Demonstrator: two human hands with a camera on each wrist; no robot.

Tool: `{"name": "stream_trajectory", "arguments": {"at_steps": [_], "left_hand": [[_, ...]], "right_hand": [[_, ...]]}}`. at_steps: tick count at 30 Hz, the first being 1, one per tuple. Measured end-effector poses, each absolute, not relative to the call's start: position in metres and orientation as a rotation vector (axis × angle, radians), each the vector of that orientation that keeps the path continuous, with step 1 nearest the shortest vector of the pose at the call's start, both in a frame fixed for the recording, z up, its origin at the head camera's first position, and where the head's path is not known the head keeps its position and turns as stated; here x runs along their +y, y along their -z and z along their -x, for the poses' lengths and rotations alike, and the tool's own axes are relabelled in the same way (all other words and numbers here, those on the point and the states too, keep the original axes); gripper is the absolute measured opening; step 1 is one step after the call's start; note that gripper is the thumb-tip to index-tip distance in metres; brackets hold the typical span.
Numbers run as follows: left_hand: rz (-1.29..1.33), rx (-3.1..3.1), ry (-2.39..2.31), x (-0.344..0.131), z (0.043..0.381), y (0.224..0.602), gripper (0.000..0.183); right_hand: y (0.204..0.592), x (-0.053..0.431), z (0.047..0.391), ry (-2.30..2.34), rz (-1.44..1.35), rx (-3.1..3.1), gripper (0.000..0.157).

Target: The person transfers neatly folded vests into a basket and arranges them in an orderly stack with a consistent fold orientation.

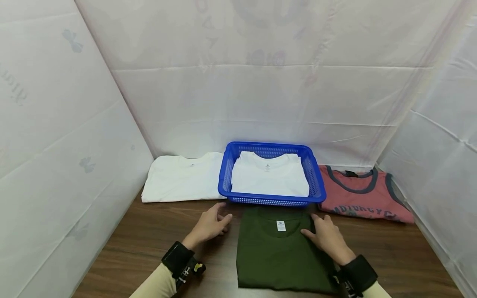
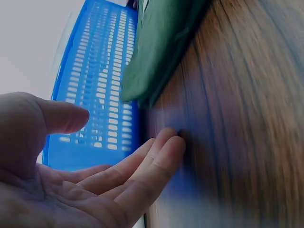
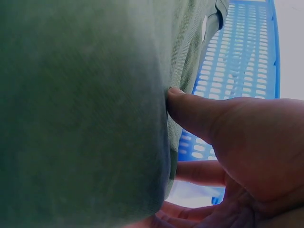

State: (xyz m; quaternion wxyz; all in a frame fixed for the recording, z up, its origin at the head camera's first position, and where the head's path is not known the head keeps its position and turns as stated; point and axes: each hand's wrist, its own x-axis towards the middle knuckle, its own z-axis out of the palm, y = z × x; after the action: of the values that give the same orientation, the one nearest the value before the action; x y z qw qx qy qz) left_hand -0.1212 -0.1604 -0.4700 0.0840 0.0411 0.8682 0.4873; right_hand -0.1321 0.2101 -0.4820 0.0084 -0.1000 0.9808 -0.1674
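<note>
A folded dark green T-shirt [image 1: 281, 256] lies on the table, its collar toward the blue basket [image 1: 273, 202]. My right hand [image 1: 329, 238] is at its upper right edge. In the right wrist view the thumb [image 3: 190, 107] lies on the green cloth, and the other fingers go behind its edge, tips hidden. Left of the shirt, my left hand [image 1: 210, 223] is apart from it, fingers loosely extended and holding nothing. In the left wrist view its fingertips [image 2: 171, 149] are close to the tabletop. A folded white T-shirt [image 1: 268, 178] lies inside the basket.
Another folded white T-shirt [image 1: 182, 178] lies left of the basket. To the right is a folded red T-shirt [image 1: 367, 198] with dark trim and lettering. White sheet walls [image 1: 261, 99] enclose the brown wooden table [image 1: 123, 252] at the back and sides.
</note>
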Motion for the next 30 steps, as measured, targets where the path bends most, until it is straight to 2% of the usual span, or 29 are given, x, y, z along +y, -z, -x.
{"name": "stream_trajectory", "arguments": {"at_steps": [11,21,25,30], "left_hand": [[-0.143,2.607,-1.446,-0.141,0.124,0.466,0.059],[0.038,2.476,-1.553,-0.134,0.131,0.469,0.052],[-0.009,2.438,-1.609,-0.134,0.129,0.472,0.05],[-0.109,2.382,-1.655,-0.133,0.128,0.471,0.057]], "right_hand": [[0.486,0.194,0.133,0.543,0.32,3.085,0.061],[0.486,0.187,0.133,0.556,0.302,3.086,0.061],[0.486,0.185,0.132,0.57,0.303,3.082,0.061],[0.485,0.186,0.132,0.581,0.289,3.086,0.062]]}}
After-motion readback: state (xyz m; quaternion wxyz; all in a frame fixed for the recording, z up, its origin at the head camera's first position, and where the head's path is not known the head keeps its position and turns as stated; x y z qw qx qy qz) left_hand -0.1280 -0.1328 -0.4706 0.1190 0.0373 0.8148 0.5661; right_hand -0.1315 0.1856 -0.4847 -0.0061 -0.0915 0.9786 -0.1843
